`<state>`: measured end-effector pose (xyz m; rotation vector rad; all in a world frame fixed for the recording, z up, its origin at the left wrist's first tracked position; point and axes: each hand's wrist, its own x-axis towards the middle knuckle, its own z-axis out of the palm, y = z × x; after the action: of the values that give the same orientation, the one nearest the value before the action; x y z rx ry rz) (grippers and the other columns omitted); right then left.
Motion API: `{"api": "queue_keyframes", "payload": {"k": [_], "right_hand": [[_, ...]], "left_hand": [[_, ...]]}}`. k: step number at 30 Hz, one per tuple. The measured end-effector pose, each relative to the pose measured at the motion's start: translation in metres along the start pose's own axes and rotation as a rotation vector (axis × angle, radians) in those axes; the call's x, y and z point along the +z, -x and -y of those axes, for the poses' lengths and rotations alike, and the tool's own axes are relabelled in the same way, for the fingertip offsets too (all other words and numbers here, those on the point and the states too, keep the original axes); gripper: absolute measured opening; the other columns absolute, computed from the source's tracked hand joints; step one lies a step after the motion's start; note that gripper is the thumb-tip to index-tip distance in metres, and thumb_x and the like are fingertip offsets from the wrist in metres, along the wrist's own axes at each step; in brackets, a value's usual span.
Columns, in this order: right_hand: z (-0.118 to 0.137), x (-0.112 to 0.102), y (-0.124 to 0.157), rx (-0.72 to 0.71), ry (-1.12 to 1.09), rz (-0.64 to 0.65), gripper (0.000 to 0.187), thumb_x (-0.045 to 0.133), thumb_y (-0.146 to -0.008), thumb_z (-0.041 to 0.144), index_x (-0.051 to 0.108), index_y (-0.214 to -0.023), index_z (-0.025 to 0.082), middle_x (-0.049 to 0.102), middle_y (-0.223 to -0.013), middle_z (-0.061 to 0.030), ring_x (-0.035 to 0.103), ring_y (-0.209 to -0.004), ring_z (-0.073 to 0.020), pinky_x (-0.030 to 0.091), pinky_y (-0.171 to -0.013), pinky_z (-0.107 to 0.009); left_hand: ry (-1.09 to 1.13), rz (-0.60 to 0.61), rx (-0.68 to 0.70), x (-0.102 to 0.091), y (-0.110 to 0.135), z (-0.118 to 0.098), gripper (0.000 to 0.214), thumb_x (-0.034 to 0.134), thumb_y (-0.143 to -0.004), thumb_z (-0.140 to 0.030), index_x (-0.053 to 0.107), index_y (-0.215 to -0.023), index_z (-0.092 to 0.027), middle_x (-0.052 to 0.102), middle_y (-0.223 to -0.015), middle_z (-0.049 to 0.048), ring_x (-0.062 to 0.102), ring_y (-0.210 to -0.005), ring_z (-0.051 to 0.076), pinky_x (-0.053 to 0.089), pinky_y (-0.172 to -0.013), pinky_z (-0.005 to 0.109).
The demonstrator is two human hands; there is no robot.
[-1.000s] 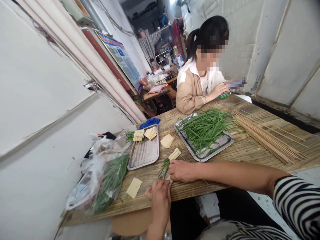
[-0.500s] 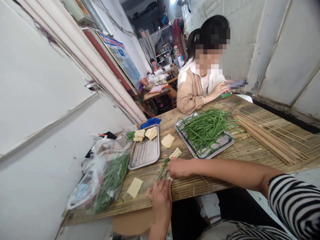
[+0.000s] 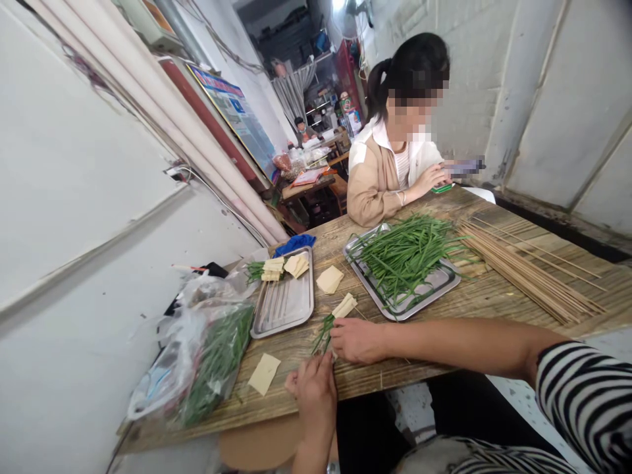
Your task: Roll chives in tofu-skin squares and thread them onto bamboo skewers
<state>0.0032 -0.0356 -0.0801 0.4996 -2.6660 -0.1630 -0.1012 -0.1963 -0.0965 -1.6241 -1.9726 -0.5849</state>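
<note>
My left hand (image 3: 315, 382) is closed at the table's near edge, fingertips meeting those of my right hand (image 3: 358, 340). Curled down from the right, the right hand is closed as well. A bit of something pale shows between them; my fingers hide most of it. Just beyond lie rolled pale tofu-skin sheets (image 3: 344, 305) wrapped around green chives (image 3: 323, 331), with thin sticks beside them. To the left of my left hand, a single flat tofu-skin sheet (image 3: 264, 374) rests on the wood. A small stack of tofu-skin sheets (image 3: 330, 280) sits farther back.
A metal tray (image 3: 447, 280) holds heaped chives (image 3: 407, 253). Bamboo skewers (image 3: 533, 273) lie right. Another tray (image 3: 284, 319) carries finished rolls (image 3: 272, 268) and sheets. Plastic bags of greens (image 3: 220, 365) fill the left side. Across the table sits a person (image 3: 380, 164) with a phone.
Both hands stay close together, with only small finger movements. The whole view has shifted slightly. The rolls, trays and sheets lie as before.
</note>
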Motion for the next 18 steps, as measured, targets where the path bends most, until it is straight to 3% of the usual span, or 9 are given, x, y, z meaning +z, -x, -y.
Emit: {"api": "queue_keyframes", "payload": {"k": [4,11,15,18], "right_hand": [[-0.004,0.005,-0.004,0.043,-0.036,0.038,0.016,0.060,-0.080,0.022,0.057,-0.065,0.018,0.059,-0.075,-0.0040,0.046,-0.081,-0.0205,0.032,-0.072,-0.036],[-0.001,-0.015,-0.005,0.169,-0.110,0.177,0.017,0.053,-0.087,0.023,0.062,-0.075,0.015,0.061,-0.085,-0.0062,0.050,-0.085,-0.0202,0.038,-0.072,-0.034],[0.003,-0.037,0.007,0.606,-0.087,0.238,0.019,0.044,-0.090,0.014,0.060,-0.099,0.009,0.061,-0.096,-0.0120,0.054,-0.088,-0.0201,0.043,-0.072,-0.031],[0.008,-0.044,0.015,0.846,-0.040,0.345,0.023,0.042,-0.087,0.007,0.060,-0.101,0.004,0.061,-0.095,-0.0175,0.058,-0.088,-0.0230,0.047,-0.067,-0.031]], "left_hand": [[-0.006,0.033,0.055,0.001,0.007,0.002,0.022,0.047,-0.090,-0.021,0.065,-0.102,-0.025,0.071,-0.087,0.0023,0.059,-0.085,0.022,0.028,-0.075,0.036],[0.037,0.136,0.105,-0.003,-0.004,0.000,0.022,0.045,-0.092,-0.022,0.066,-0.097,-0.023,0.071,-0.090,0.0026,0.058,-0.088,0.020,0.029,-0.079,0.035],[0.043,0.220,0.066,-0.006,-0.010,0.001,0.023,0.043,-0.092,-0.022,0.066,-0.092,-0.023,0.071,-0.086,0.0033,0.057,-0.082,0.019,0.032,-0.079,0.036],[0.038,0.202,0.065,-0.005,-0.012,0.001,0.022,0.044,-0.091,-0.023,0.066,-0.093,-0.022,0.070,-0.086,0.0039,0.057,-0.082,0.020,0.033,-0.077,0.036]]}}
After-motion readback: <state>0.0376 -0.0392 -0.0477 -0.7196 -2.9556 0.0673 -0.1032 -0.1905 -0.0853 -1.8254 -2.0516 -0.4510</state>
